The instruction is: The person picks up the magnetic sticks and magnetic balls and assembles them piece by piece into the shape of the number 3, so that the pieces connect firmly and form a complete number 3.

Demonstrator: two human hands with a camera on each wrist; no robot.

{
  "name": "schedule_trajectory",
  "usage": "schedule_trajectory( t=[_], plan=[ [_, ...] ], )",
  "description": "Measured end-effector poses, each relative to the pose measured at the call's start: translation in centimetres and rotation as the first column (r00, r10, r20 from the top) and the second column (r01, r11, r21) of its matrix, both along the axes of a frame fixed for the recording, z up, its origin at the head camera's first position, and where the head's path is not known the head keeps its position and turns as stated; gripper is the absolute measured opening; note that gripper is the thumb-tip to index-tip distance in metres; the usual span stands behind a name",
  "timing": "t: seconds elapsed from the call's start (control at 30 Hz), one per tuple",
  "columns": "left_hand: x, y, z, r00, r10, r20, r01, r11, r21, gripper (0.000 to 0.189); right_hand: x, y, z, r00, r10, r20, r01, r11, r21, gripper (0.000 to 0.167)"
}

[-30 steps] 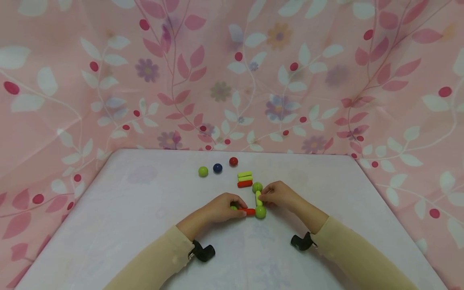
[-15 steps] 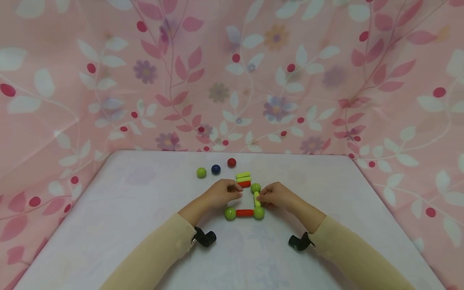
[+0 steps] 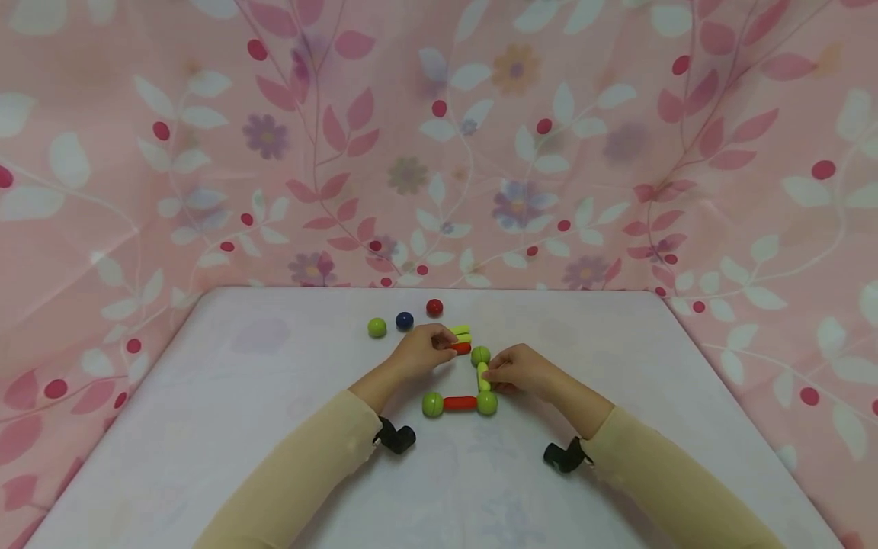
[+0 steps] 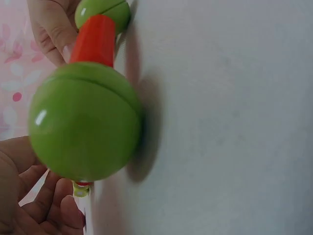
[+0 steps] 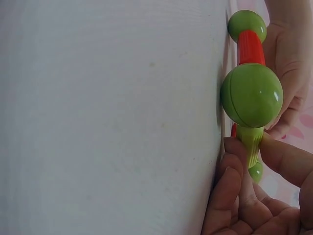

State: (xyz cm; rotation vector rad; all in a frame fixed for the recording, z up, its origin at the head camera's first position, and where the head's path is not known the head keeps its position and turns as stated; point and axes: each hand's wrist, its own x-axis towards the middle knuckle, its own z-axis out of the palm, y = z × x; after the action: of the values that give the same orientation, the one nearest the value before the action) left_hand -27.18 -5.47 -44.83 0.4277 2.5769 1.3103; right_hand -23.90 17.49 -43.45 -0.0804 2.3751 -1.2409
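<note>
One loose red stick point(image 3: 464, 348) lies crosswise on the table point(image 3: 206, 396), at the fingertips of your left hand point(image 3: 422, 350), the nearer one; whether it grips cannot be told. Your right hand point(image 3: 520, 367) pinches a lime stick point(image 3: 482, 370) pointing away from you.

The white table surface point(image 3: 206, 396) extended beneath the left hand point(image 3: 424, 351) and the right hand point(image 3: 520, 367) and bore faint, pale floral marks point(image 3: 261, 335). Its far edge ran nearly straight, beyond both hands. Its side edges diverged from the far corners, well outboard of each hand.

A pink patterned fabric backdrop point(image 3: 439, 152) rose beyond the far edge and continued on the left and right of the hands. The print comprised white leaves point(image 3: 470, 77), pink leaves point(image 3: 361, 109), dark pink dots point(image 3: 439, 108) and multicoloured flowers point(image 3: 517, 69). Creases showed left of the left hand. Illumination was subdued; soft-edged shadows lay near the hands.
</note>
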Motion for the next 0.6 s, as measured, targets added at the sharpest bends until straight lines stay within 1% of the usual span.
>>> schedule_trajectory(
  t=[0.1, 0.2, 0.27, 0.43, 0.5, 0.6],
  plan=[
    [-0.10, 0.32, -0.36, 0.999, 0.003, -0.051, -0.005, 0.999, -0.045, 0.016, 0.03, -0.03, 0.03, 1.000, 0.000, -0.003, 0.000, 1.000, -0.004, 0.019],
    [0.02, 0.61, -0.35, 0.995, 0.009, -0.101, -0.020, 0.993, -0.113, 0.015, 0.12, -0.07, 0.19, 1.000, 0.009, -0.010, -0.009, 1.000, -0.006, 0.018],
    [0.07, 0.82, -0.32, 0.993, 0.019, -0.120, -0.037, 0.988, -0.151, 0.017, 0.15, -0.07, 0.27, 1.000, 0.011, -0.013, -0.012, 1.000, -0.004, 0.018],
    [-0.25, 1.07, -0.48, 0.989, 0.013, -0.150, -0.046, 0.975, -0.218, 0.015, 0.11, -0.07, 0.17, 1.000, 0.003, -0.011, -0.003, 1.000, 0.000, 0.018],
    [-0.42, 1.08, -0.57, 0.988, 0.004, -0.152, -0.038, 0.974, -0.223, 0.014, 0.15, -0.08, 0.16, 1.000, 0.002, -0.012, -0.002, 1.000, -0.001, 0.018],
    [-0.66, 1.03, -0.71, 0.991, 0.004, -0.137, -0.033, 0.976, -0.216, 0.013, 0.22, -0.07, 0.19, 1.000, 0.001, -0.012, -0.001, 1.000, -0.007, 0.018]
  ],
)
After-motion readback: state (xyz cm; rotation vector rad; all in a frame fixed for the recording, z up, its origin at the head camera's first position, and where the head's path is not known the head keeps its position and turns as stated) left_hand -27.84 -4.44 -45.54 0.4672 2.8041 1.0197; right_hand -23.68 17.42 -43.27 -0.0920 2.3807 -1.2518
